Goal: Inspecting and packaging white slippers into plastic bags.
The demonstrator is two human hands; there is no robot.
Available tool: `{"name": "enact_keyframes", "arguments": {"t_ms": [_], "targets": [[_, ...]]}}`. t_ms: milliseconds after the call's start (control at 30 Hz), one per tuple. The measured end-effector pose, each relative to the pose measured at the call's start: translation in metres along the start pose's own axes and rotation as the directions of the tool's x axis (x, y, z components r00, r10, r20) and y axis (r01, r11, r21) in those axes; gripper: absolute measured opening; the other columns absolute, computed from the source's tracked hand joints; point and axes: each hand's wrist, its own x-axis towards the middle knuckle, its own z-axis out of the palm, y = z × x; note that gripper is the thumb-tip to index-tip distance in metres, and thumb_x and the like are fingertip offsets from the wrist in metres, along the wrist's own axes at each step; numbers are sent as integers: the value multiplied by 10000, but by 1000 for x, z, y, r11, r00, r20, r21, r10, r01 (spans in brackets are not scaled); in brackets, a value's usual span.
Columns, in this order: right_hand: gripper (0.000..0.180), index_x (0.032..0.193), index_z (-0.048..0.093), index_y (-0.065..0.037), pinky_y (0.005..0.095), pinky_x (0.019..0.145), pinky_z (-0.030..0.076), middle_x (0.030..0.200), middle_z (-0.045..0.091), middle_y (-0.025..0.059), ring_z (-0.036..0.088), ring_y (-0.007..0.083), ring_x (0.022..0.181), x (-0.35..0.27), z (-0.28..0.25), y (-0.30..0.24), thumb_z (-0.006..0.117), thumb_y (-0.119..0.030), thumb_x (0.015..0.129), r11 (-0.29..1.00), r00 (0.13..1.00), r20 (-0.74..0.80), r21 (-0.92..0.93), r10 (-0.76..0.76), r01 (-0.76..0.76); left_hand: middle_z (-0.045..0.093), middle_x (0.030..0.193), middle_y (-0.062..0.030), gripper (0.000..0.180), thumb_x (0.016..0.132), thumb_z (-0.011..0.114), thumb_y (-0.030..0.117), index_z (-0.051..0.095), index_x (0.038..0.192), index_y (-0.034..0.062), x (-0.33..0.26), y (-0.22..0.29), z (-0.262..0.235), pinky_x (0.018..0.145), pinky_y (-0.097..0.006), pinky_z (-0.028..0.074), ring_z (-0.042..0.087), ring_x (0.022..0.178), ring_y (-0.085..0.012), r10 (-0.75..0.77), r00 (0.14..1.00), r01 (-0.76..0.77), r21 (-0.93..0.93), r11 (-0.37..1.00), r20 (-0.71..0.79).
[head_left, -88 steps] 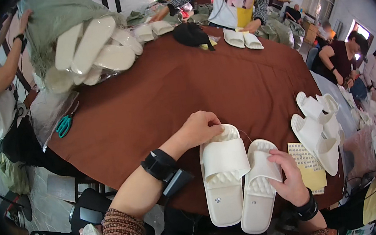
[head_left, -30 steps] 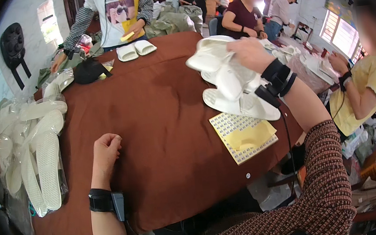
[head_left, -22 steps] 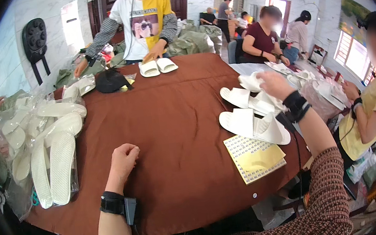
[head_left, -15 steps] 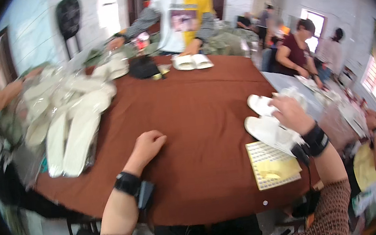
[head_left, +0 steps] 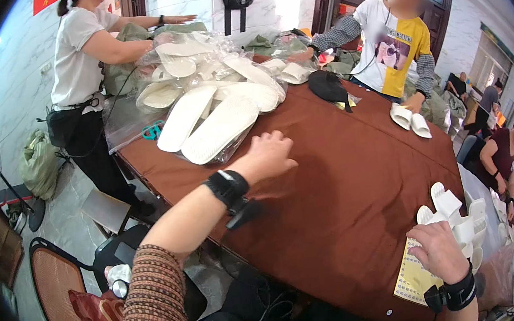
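Your left hand (head_left: pixel 267 156) hovers with fingers loosely spread, its grip holding nothing, just beside the bagged heap of white slippers (head_left: pixel 217 111) on the brown desk (head_left: pixel 346 176). Your right hand (head_left: pixel 439 251) rests on a stack of white slippers (head_left: pixel 460 220) at the desk's edge, one yellow sheet (head_left: pixel 414 275) beneath; whether that grip closes, you cannot tell. Two more slippers (head_left: pixel 409 122) lie far across.

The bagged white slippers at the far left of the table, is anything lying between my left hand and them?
Nothing visible. The left hand hovers open over bare brown tablecloth, right beside the nearest bagged white slippers. The right hand rests by another white slipper stack.
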Motion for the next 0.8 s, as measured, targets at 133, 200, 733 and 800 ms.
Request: {"name": "enact_keyframes", "arguments": {"t_ms": [133,200,733,800], "targets": [[301,1051,659,-83,383,894,395,1000,671,56,603,265,943,-14,5,4,747,-159,774,1000,1000,2,14,9,-9,450,1419,-259,828,752,803,445,485,1355,-25,-43,-66,6,957,-632,426,472,1280,-473,-114,969,173,272,947,-221],[298,1047,661,-82,384,892,396,994,672,59,605,266,938,-19,5,6,748,-164,774,1000,1000,0,14,18,-18,388,1488,-278,924,742,810,458,416,1427,-22,-64,-93,9,992,-665,383,427,1321,-506,-208,959,265,342,902,-193],[294,1062,676,-70,392,909,415,1038,687,90,624,271,982,-29,5,10,742,-176,796,996,997,58,72,49,-54,656,741,-262,282,963,515,213,630,865,-25,-78,-128,-23,744,-539,528,666,740,-433,-235,886,279,55,959,-399],[278,1070,672,-75,389,903,413,1039,681,86,627,264,981,-33,2,12,722,-187,821,996,997,63,62,54,-58,656,762,-279,287,952,530,223,631,893,-38,-65,-131,-42,719,-503,517,654,757,-431,-279,850,233,-155,960,-448]]}}
